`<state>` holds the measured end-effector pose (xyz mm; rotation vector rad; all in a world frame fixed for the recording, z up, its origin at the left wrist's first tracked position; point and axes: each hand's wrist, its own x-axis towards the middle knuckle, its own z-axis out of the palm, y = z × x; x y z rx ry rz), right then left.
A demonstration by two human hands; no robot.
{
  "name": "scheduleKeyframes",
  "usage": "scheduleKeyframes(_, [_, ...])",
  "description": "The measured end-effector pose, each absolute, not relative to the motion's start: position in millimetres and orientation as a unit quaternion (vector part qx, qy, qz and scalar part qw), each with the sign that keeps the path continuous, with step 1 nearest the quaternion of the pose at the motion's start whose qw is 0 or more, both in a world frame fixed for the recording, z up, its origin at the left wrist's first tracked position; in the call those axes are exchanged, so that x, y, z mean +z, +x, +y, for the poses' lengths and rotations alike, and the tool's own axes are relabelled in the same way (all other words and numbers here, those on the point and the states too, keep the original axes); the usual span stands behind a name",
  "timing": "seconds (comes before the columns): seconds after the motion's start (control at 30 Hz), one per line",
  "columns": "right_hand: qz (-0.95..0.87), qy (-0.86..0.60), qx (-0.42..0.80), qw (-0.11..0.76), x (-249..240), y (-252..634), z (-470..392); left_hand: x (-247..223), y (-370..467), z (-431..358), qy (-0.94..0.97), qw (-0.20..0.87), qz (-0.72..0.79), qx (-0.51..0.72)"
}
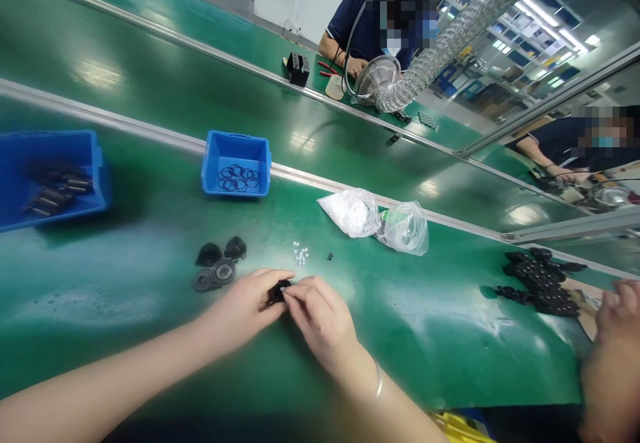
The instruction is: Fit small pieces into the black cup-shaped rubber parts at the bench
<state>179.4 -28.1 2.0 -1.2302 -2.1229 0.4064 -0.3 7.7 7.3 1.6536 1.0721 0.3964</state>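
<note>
My left hand (257, 296) grips a small round black part (278, 290) just above the green bench. Close against it, my right hand (320, 313) pinches a tiny whitish piece (284, 289) at the part's opening; fingertips hide most of it. Several black round caps (223, 270) lie to the left of my hands. Beyond my fingers sits a scatter of small white pieces (301, 254), and right of these is a little group of tiny black rings (330, 256).
A blue bin (237, 146) holds black rubber rings; a larger blue bin (100, 176) at far left holds dark parts. Plastic bags (355, 213) lie near the metal rail. Black parts (543, 283) are heaped at right, beside another person's hand (615, 356). Two people sit across.
</note>
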Motion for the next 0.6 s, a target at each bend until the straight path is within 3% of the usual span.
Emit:
scheduleKeyframes(0.23, [-0.867, -0.449, 0.043, 0.212, -1.0, 171.6, -35.1, 4.2, 0.7, 8.3, 0.712, 0.523, 0.436, 0.170])
scheduleKeyframes(0.6, [-0.883, -0.425, 0.063, 0.188, 9.5, 169.1, -31.6, -3.3, -2.2, 6.4, 0.736, 0.502, 0.420, 0.172])
